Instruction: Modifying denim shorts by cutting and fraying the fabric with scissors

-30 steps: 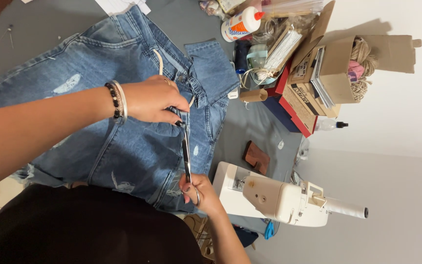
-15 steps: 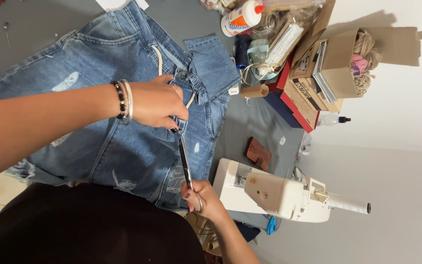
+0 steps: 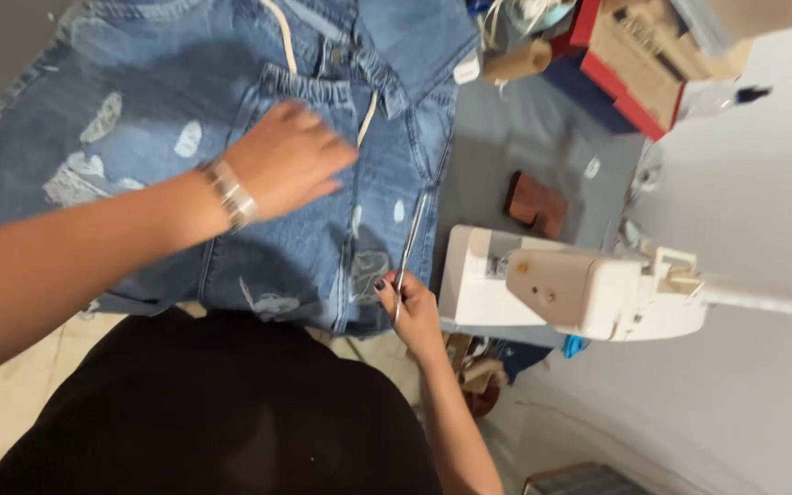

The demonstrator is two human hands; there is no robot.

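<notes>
Pressing flat with fingers spread, the left hand (image 3: 291, 165) rests on one pair of distressed jeans (image 3: 139, 137); just beside it, the right hand (image 3: 410, 307) grips one pair of scissors (image 3: 410, 243) near a white sewing machine (image 3: 579, 289).

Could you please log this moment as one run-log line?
left hand: flat on jeans | right hand: holds scissors at jeans edge | sewing machine: beside

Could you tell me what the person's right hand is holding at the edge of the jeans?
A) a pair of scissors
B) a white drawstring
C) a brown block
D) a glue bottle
A: the right hand grips a pair of scissors, blades lying along the edge of the jeans, beside the white sewing machine, while the left hand presses flat on the denim.
</notes>
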